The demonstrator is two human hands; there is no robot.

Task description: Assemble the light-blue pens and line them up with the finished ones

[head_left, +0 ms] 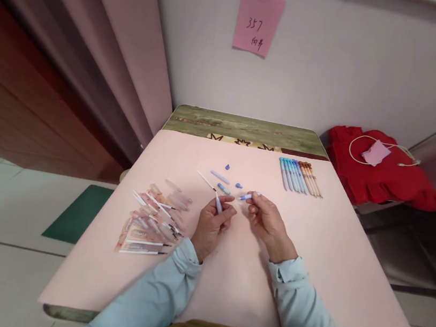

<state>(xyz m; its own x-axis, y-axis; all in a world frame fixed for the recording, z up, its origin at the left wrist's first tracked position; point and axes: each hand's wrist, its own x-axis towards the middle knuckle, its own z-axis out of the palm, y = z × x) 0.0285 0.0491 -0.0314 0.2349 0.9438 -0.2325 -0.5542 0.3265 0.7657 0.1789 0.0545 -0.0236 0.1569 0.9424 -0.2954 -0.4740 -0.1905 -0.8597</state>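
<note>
My left hand (213,221) is closed around a pale blue pen barrel (218,203), which points up and away from me. Pinched between the fingertips of my right hand (268,222) is a short blue-and-white pen part (246,196). The two hands are close together but apart, above the middle of the table. Just beyond them lie a slim white pen refill (206,180), a lavender pen barrel (220,177), a blue and teal pen piece (223,188), and two small dark blue pieces, one farther back (228,167) and one nearer (238,186).
A pile of clear and pinkish pen barrels with white refills (153,222) spreads over the left of the pink-covered table (240,296). Pens in blue (292,175) and brown (310,179) lie in a row at back right. Red cloth (378,178) with a white cable sits beyond.
</note>
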